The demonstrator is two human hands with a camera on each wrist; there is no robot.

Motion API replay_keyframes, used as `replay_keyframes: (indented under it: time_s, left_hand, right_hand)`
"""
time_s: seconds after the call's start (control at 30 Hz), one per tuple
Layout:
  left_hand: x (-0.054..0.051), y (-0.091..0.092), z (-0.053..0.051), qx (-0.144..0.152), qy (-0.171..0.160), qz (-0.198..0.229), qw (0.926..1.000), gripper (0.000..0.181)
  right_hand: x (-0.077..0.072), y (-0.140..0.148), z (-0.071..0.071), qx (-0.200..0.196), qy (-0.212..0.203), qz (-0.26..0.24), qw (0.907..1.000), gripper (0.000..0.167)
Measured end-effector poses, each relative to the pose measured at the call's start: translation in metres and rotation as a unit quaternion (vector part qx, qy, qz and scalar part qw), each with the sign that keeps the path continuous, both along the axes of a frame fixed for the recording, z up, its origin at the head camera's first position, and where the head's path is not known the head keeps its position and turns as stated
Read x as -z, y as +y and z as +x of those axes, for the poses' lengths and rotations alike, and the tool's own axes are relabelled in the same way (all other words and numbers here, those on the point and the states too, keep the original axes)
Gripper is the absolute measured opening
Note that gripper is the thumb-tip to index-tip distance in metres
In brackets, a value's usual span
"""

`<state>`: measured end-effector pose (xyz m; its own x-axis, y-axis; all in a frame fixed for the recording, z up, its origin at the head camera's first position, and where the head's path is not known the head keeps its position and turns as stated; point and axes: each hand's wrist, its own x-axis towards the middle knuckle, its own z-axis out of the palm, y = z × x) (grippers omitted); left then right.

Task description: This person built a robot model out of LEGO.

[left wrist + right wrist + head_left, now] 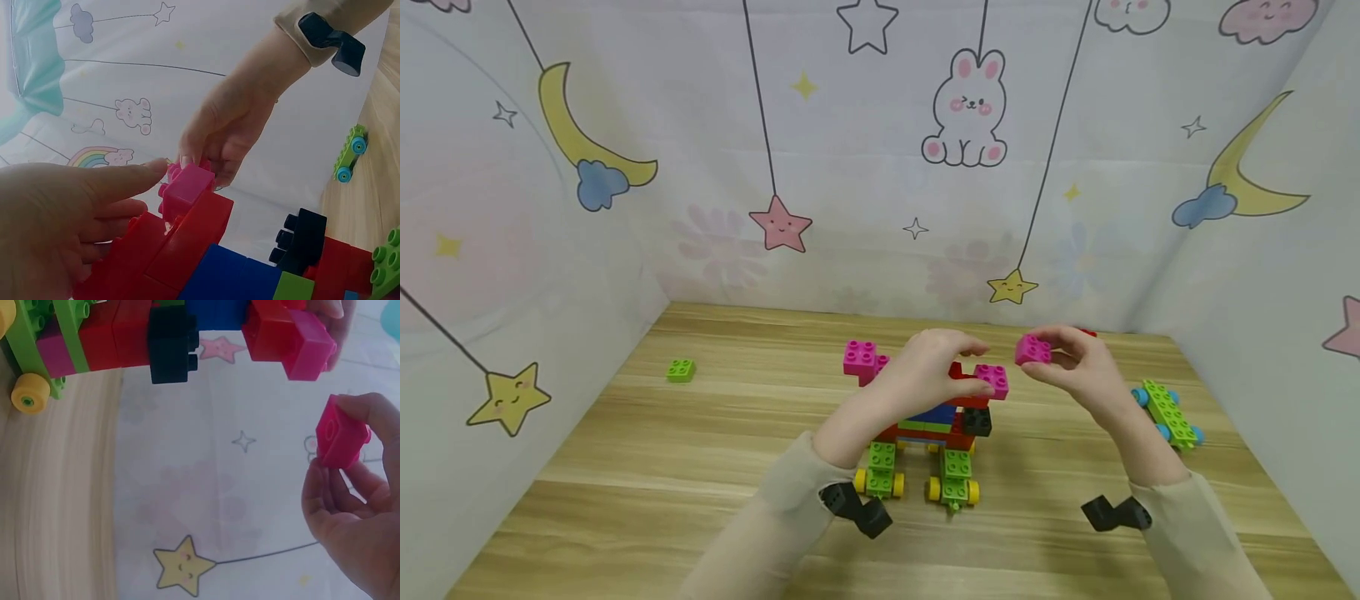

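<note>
My right hand (1078, 371) pinches a pink building brick (1032, 350) between thumb and fingertips, held in the air right of a brick model. The right wrist view shows this loose brick (340, 432) apart from the model. A second pink brick (992, 380) sits at the end of red bricks (194, 228) on top. My left hand (932, 367) is at those red bricks, its thumb and fingers spread apart, near the mounted pink brick. Below are blue bricks (936, 414), a black brick (977, 421) and green wheeled bases (957, 475). The left hand partly hides the model.
Another pink brick (859, 358) tops the model's left end. A small green brick (681, 371) lies far left on the wooden table (625, 500). At right stands a green car base (1168, 414) with blue wheels. Something red (1087, 332) shows behind the right hand.
</note>
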<state>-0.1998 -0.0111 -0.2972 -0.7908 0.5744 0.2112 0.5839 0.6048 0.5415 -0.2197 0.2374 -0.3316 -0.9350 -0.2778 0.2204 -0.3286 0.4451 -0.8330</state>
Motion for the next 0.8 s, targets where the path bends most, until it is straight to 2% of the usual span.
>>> replay_keyframes:
  time_s: [0.13, 0.47, 0.8]
  left_hand:
    - [0.002, 0.002, -0.002, -0.007, -0.012, 0.009, 0.9999, 0.05]
    - [0.005, 0.004, -0.004, -0.006, -0.022, -0.008, 0.9997, 0.041]
    - [0.007, 0.004, -0.006, -0.012, -0.026, -0.006, 0.9996, 0.039]
  right_hand:
    - [-0.003, -0.003, 0.005, -0.017, 0.002, -0.009, 0.9998, 0.038]
    - [-0.007, -0.01, 0.015, -0.048, 0.004, -0.023, 0.9986, 0.035]
    - [-0.005, -0.014, 0.017, -0.071, 0.015, -0.026, 0.997, 0.033]
